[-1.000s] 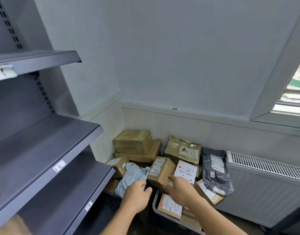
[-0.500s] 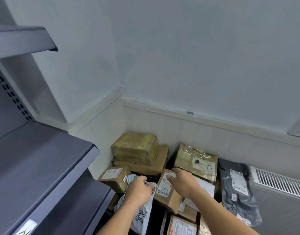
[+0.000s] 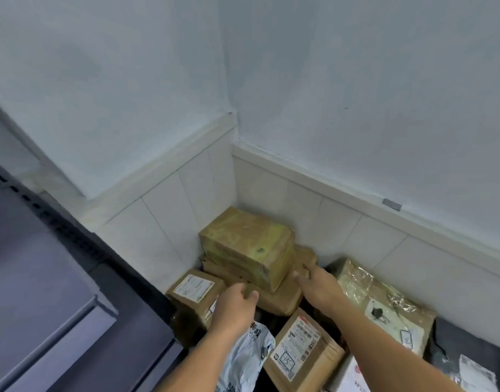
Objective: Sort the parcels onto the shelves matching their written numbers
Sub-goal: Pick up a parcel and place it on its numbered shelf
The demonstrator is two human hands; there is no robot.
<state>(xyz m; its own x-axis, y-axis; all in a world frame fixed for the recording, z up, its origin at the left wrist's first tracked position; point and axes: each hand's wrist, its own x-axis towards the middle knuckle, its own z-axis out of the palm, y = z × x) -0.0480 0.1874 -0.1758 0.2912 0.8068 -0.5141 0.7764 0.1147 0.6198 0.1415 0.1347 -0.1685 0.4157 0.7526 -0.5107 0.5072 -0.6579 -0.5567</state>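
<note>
Parcels lie heaped on the floor in the corner where the two tiled walls meet. At the back, a tape-wrapped box (image 3: 246, 247) sits on top of a flat brown parcel (image 3: 282, 295).

My left grip (image 3: 234, 306) hangs over the near edge of that flat parcel with its fingers loosely curled and nothing in it. Just left of it is a small labelled carton (image 3: 195, 290), and a white-and-blue poly mailer (image 3: 249, 355) lies under my wrist.

My right grip (image 3: 319, 284) is spread open and empty, with the fingers straight and pointing at the near corner of the tape-wrapped box. I cannot tell whether they touch it.

Between my forearms lies a brown carton (image 3: 299, 349) marked 15. To the right are a shiny film-wrapped parcel (image 3: 384, 301) and a black poly bag (image 3: 469, 355). The grey shelf (image 3: 45, 278) stands at my left.
</note>
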